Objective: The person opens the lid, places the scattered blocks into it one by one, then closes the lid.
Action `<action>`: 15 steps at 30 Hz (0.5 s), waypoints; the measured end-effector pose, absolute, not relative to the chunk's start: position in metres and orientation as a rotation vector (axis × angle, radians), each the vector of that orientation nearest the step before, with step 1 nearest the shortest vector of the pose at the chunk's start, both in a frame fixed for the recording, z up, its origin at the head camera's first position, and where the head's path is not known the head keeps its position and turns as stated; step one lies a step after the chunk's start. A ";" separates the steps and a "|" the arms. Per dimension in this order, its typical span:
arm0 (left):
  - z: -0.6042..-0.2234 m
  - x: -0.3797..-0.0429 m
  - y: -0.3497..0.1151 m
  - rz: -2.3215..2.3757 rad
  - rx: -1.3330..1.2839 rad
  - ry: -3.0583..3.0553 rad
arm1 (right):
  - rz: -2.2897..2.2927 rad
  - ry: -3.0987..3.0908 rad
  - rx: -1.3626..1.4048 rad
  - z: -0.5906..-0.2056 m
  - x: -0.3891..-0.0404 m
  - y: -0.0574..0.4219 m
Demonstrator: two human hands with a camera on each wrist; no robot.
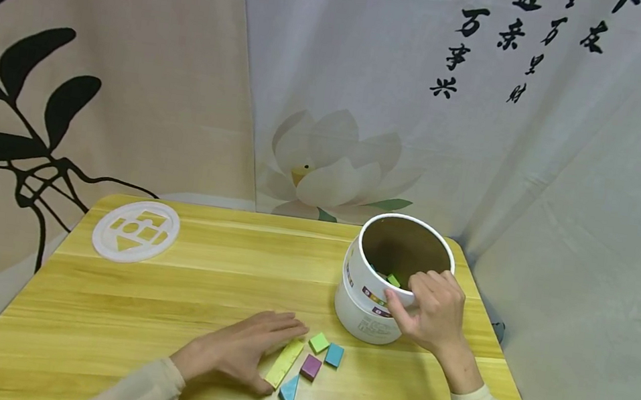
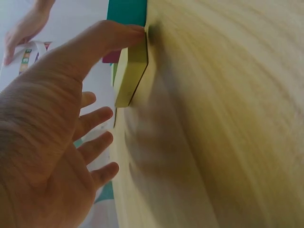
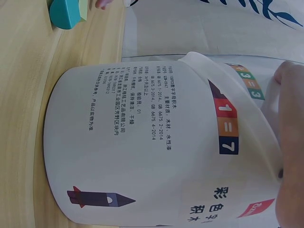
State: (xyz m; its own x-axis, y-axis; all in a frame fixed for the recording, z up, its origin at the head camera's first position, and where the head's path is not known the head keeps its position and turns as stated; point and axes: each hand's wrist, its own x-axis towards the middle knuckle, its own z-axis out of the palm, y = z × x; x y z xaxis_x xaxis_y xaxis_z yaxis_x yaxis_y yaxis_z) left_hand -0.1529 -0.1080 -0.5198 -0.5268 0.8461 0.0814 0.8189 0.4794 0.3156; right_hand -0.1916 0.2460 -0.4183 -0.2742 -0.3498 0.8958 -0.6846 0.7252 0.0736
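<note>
My left hand spans the long yellow block lying flat on the table. Its thumb tip touches the near end, with the index fingertip close by the far end and the other fingers spread loosely. Just right of the yellow block lie a green square block, a blue one, a purple one and a blue triangle. My right hand grips the near right rim of a white printed bucket, thumb outside and fingers over the edge. Inside shows a green block; the rest of the contents is hidden.
A white round lid with shaped cut-outs lies at the table's back left. Behind the wooden table hangs a printed cloth. The bucket stands near the back right corner.
</note>
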 end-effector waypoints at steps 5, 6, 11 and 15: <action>-0.524 -0.152 -0.107 0.479 1.479 2.629 | 0.402 -1.890 0.802 -0.419 -0.191 0.246; -0.525 -0.152 -0.107 0.480 1.481 2.629 | 0.402 -1.890 0.802 -0.419 -0.191 0.246; -0.526 -0.153 -0.107 0.508 1.510 2.631 | 0.404 -1.888 0.801 -0.418 -0.191 0.245; -0.529 -0.153 -0.108 0.516 1.505 2.655 | 0.405 -1.885 0.802 -0.418 -0.191 0.245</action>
State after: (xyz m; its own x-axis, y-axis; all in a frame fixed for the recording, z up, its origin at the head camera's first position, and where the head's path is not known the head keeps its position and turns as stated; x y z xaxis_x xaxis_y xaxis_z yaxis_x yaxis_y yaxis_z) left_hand -0.1531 -0.1078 -0.5286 -0.5262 0.8415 0.1221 0.8260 0.4717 0.3086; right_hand -0.1912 0.2449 -0.4180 -0.2741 -0.3496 0.8959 -0.6869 0.7232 0.0721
